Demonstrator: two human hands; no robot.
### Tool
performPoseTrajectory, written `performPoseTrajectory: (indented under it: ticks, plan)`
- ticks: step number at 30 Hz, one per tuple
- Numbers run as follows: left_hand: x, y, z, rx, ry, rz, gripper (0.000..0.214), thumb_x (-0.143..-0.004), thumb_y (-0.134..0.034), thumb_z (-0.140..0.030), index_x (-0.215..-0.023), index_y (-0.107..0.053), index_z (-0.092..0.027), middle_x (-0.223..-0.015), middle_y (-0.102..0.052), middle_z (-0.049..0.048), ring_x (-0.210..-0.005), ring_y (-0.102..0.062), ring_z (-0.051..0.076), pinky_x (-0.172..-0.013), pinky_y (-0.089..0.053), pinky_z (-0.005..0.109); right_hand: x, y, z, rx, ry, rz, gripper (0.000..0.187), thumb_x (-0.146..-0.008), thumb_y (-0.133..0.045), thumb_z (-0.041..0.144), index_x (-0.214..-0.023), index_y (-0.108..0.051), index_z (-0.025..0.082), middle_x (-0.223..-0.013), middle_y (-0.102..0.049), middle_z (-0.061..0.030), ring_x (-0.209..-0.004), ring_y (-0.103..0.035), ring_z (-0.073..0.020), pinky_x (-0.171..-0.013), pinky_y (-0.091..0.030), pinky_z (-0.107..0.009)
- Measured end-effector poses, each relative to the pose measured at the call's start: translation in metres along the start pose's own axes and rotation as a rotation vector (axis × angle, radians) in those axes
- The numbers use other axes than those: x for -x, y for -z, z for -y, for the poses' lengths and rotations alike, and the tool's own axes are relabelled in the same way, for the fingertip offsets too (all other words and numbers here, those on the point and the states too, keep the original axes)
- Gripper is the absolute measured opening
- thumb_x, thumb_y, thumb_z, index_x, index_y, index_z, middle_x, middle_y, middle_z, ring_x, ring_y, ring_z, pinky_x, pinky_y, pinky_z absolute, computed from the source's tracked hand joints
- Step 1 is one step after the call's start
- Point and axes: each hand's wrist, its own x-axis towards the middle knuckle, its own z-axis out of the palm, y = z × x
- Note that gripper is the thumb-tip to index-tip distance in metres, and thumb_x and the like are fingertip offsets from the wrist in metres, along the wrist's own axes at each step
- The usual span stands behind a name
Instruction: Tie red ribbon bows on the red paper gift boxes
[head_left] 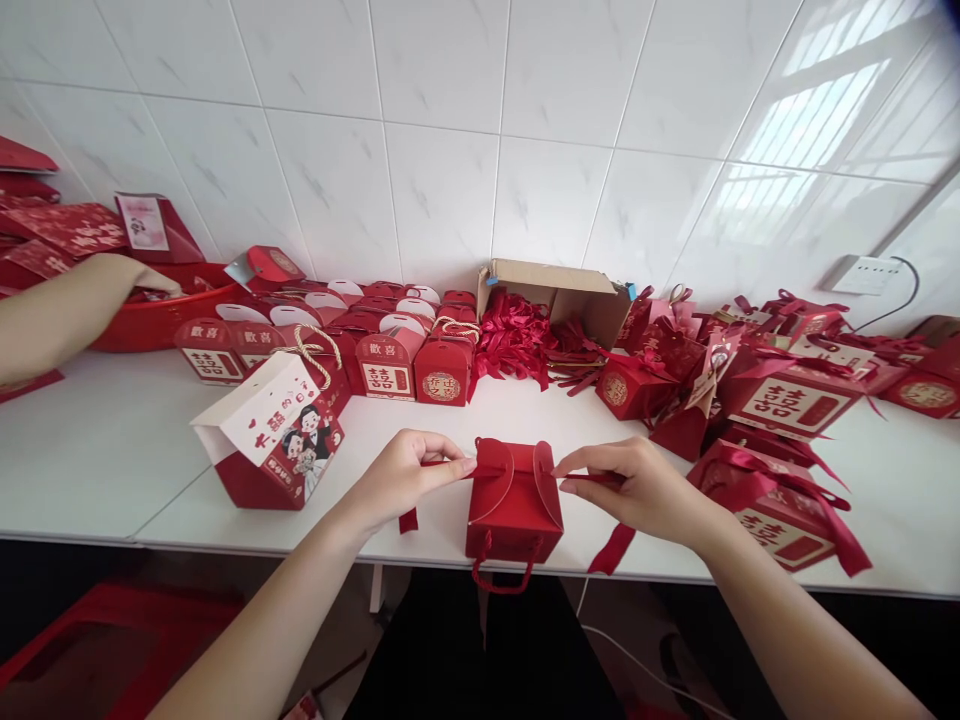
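Note:
A small red gift box (514, 505) with a cord handle hanging off its front stands at the near edge of the white table (112, 450). My left hand (401, 478) pinches one end of a red ribbon (409, 518) at the box's left top. At the box's right top my right hand (637, 485) pinches the other ribbon end (611, 548), which trails down over the table edge. The ribbon passes across the box's closed curved flaps.
A house-shaped red and white box (274, 430) lies tipped to the left. Rows of finished red boxes (386, 365) stand behind. A cardboard carton (559, 295) spills red ribbons (514, 340). More ribboned boxes (784, 400) crowd the right. Another person's arm (60, 310) reaches into a red basin (161, 320) at far left.

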Motion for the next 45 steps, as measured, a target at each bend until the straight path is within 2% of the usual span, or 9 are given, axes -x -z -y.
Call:
performPoseTrajectory:
  ticks: [4, 11, 22, 26, 29, 34, 37, 41, 45]
  plan:
    - [0.005, -0.001, -0.008, 0.023, -0.007, -0.04, 0.019, -0.072, -0.071, -0.038, -0.07, -0.074, -0.019, -0.07, -0.071, 0.0036, -0.069, -0.062, 0.019, -0.062, -0.046, 0.026, -0.002, 0.001, 0.001, 0.044, -0.043, -0.024, 0.029, -0.092, -0.049, 0.039, -0.085, -0.068, 0.019, -0.064, -0.06, -0.0007, -0.051, -0.038, -0.0094, -0.051, -0.032, -0.024]
    - [0.007, -0.004, -0.015, 0.082, -0.016, -0.104, 0.016, -0.069, -0.073, -0.036, -0.065, -0.074, -0.02, -0.064, -0.068, 0.003, -0.065, -0.059, 0.019, -0.056, -0.047, 0.025, -0.006, -0.006, -0.005, -0.13, -0.297, 0.031, 0.046, -0.092, -0.041, 0.05, -0.061, -0.053, 0.018, -0.049, -0.032, 0.0055, -0.047, -0.027, -0.0089, -0.045, -0.022, -0.024]
    - [-0.003, 0.007, 0.03, -0.067, 0.048, -0.025, 0.025, -0.076, -0.066, -0.042, -0.069, -0.069, -0.019, -0.062, -0.06, 0.0011, -0.06, -0.054, 0.016, -0.056, -0.04, 0.024, 0.019, -0.01, -0.05, -0.106, -0.487, 0.068, 0.052, -0.09, -0.038, 0.06, -0.057, -0.045, 0.019, -0.051, -0.033, 0.0052, -0.048, -0.031, -0.0105, -0.049, -0.027, -0.025]
    - [0.0, 0.009, 0.048, -0.305, -0.206, -0.415, 0.017, -0.069, -0.073, -0.036, -0.081, -0.07, -0.024, -0.084, -0.063, 0.0045, -0.085, -0.058, 0.024, -0.08, -0.043, 0.031, 0.032, -0.02, -0.055, 0.037, -0.45, -0.227, 0.038, -0.089, -0.046, 0.053, -0.081, -0.062, 0.02, -0.081, -0.061, -0.0052, -0.069, -0.054, -0.0179, -0.063, -0.041, -0.03]
    - [0.018, 0.011, 0.05, -0.44, -0.316, -0.723, 0.014, -0.071, -0.07, -0.032, -0.083, -0.07, -0.025, -0.091, -0.061, 0.0069, -0.094, -0.055, 0.028, -0.09, -0.038, 0.033, 0.042, -0.028, -0.043, -0.071, -0.411, -0.392, 0.036, -0.089, -0.047, 0.053, -0.094, -0.063, 0.021, -0.088, -0.062, -0.006, -0.072, -0.055, -0.0177, -0.065, -0.043, -0.03]
    - [0.047, -0.006, 0.037, -0.164, -0.063, -0.233, 0.017, -0.082, -0.06, -0.032, -0.091, -0.074, -0.028, -0.092, -0.071, 0.0056, -0.087, -0.062, 0.026, -0.073, -0.042, 0.026, 0.049, -0.051, -0.021, -0.596, -0.543, 0.043, 0.051, -0.091, -0.04, 0.059, -0.111, -0.062, 0.018, -0.054, -0.053, 0.0022, -0.043, -0.034, -0.0094, -0.044, -0.027, -0.024]
    - [0.044, -0.022, 0.038, -0.02, 0.063, -0.146, 0.031, -0.078, -0.065, -0.03, -0.108, -0.071, -0.03, -0.091, -0.073, 0.0049, -0.086, -0.064, 0.027, -0.071, -0.041, 0.026, 0.044, -0.068, -0.023, -0.863, -0.63, 0.153, 0.064, -0.091, -0.04, 0.059, -0.142, -0.034, 0.02, -0.047, -0.054, 0.0054, -0.037, -0.027, -0.0079, -0.04, -0.019, -0.02]
    - [0.023, -0.032, 0.046, 0.193, 0.108, -0.27, 0.047, -0.073, -0.069, -0.025, -0.12, -0.063, -0.026, -0.074, -0.066, 0.0008, -0.068, -0.059, 0.02, -0.063, -0.04, 0.025, 0.035, -0.084, -0.029, -1.205, -0.669, -0.105, 0.064, -0.087, -0.052, 0.054, -0.141, -0.032, 0.027, -0.052, -0.05, 0.0079, -0.036, -0.022, -0.0062, -0.038, -0.014, -0.018]
    - [0.005, -0.028, 0.045, 0.771, 0.034, -0.361, 0.039, -0.071, -0.068, -0.016, -0.109, -0.062, -0.024, -0.092, -0.065, 0.0015, -0.085, -0.061, 0.017, -0.067, -0.046, 0.024, 0.026, -0.087, -0.024, -1.407, -0.477, -0.459, 0.049, -0.08, -0.068, 0.038, -0.126, -0.05, 0.037, -0.088, -0.061, 0.0023, -0.052, -0.044, -0.0066, -0.049, -0.039, -0.02]
